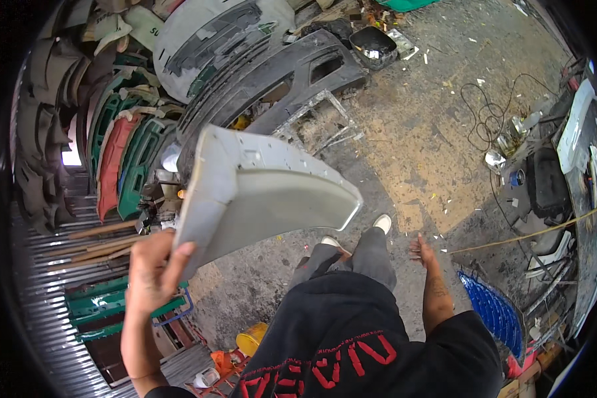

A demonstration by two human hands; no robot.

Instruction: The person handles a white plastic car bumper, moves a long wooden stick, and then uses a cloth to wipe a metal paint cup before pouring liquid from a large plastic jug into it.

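My left hand (158, 265) is closed on the lower left edge of a curved pale grey body panel (278, 199), thumb on the near face. The panel is held up off the floor, tilted, its long arm reaching right across the front of my legs. A row of small holes runs along its upper flange. My right hand (423, 251) hangs low beside my right leg, fingers apart, with nothing in it.
Several dark bumper shells (265, 86) lie stacked ahead; green and red moulds (116, 166) stand at the left. A black bin (373, 48) sits far off. Loose cable (487, 116) lies on the floor. To the right are a workbench (589, 199) and a blue mesh-like piece (491, 305).
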